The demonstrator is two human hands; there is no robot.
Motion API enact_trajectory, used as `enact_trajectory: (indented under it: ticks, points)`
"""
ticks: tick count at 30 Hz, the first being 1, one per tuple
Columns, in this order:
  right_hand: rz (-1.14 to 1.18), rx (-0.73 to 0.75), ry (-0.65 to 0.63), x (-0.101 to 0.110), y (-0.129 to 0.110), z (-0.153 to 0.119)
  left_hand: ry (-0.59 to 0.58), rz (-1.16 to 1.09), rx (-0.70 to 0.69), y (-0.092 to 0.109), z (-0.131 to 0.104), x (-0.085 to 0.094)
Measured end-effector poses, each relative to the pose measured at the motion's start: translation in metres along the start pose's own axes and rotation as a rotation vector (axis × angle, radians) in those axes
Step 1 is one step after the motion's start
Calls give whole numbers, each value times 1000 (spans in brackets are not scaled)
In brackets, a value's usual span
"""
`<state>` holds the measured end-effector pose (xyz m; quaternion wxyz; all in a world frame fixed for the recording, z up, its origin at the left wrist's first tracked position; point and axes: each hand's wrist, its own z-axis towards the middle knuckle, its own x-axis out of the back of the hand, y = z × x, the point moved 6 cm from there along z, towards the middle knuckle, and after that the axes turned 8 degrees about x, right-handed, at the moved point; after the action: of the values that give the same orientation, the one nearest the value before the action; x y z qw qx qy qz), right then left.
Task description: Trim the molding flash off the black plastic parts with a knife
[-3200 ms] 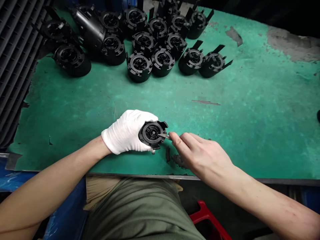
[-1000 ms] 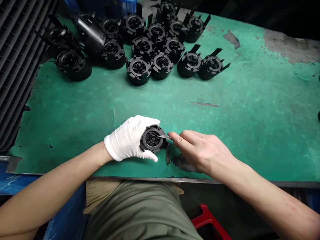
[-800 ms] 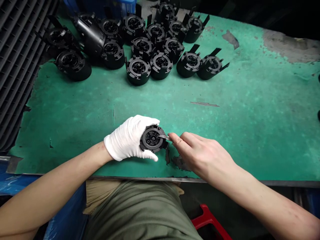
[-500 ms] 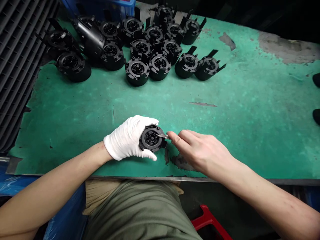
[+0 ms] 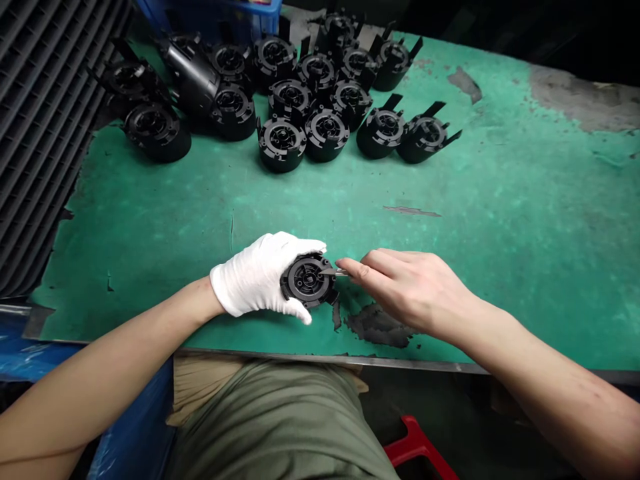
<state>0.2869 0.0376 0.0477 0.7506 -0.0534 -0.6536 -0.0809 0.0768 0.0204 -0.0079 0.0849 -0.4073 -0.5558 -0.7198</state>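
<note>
In a white glove, my left hand wraps round a round black plastic housing, its ribbed face turned up toward me. My right hand is bare and pinches a small knife-like metal blade. The blade's tip lies at the right side of the housing's face. Most of the tool's handle is hidden by my fingers.
Several similar black housings stand in a group at the back of the green worktop. A blue bin is behind them. Black ribbed racking rises at the left, and part of a red stool shows below.
The whole view has shifted slightly. My right hand has turned a little and its wrist sits higher, with the blade still against the housing. My left hand keeps its hold.
</note>
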Motion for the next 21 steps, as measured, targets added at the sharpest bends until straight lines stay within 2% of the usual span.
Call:
enact_trajectory:
  ticks: [7,21]
  points:
    - [14,22,-39,-2,1,5,-7,0,12,1,0,1]
    - [60,2,-18,-8,3,-1,9,-7,-13,1,0,1]
